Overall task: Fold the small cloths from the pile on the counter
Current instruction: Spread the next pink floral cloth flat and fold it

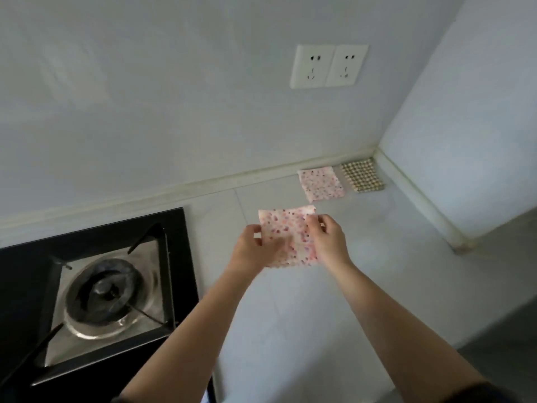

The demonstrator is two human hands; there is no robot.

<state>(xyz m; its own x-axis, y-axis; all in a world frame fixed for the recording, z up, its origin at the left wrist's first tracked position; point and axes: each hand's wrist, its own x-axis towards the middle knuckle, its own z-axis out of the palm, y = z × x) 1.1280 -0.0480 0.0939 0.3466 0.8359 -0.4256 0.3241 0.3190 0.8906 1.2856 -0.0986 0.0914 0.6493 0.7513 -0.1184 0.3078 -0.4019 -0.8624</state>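
Left hand: my left hand (pixel 255 245) grips the left edge of the small white cloth with pink and red speckles (pixel 286 228), thumb on the upper face, fingers curled beneath.
Right hand: my right hand (pixel 328 242) pinches the same cloth at its right side, close to the far corner, fingertips bent onto the fabric.
Held cloth: it is spread roughly flat between the two hands, over the middle of the bench, just right of the hob. I cannot tell whether its near edge touches the surface.
Second cloth: a folded square cloth in the same pink speckled print (pixel 321 184) lies flat on the bench, farther back and to the right, near the wall.
Third cloth: a beige and brown checked square cloth (pixel 362 175) lies flat just right of the folded one, in the far right corner, with a narrow gap between them.
Bench: pale grey tiled bench (pixel 290 315), bounded by white walls at the far and right sides.
Hob: black glass gas hob with a steel burner ring (pixel 96 286), set into the bench at near left.
Wall fitting: white double wall socket (pixel 328 66), above the two laid cloths.
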